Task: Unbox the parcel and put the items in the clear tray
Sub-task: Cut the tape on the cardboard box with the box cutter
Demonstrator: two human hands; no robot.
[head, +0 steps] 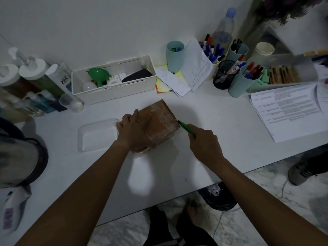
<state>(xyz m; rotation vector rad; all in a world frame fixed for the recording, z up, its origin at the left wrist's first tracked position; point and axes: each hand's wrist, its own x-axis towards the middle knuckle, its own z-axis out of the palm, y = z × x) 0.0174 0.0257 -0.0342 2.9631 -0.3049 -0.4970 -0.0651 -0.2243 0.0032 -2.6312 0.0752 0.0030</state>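
Observation:
A brown cardboard parcel (pixel 159 121) wrapped in clear tape lies in the middle of the white table. My left hand (pixel 132 130) rests on its top and left side and holds it down, fingers spread over the cardboard. My right hand (pixel 204 141) grips a green box cutter (pixel 186 127), whose blade tip touches the parcel's right edge. The clear tray (pixel 97 137) sits on the table just left of the parcel, with nothing in it.
A white storage box (pixel 113 91) with a green funnel stands behind the parcel. Bottles (pixel 44 82) crowd the back left, pen cups (pixel 237 80) and papers (pixel 291 110) the right. A kettle (pixel 21 157) stands at the left edge. The table's front edge runs diagonally at lower right.

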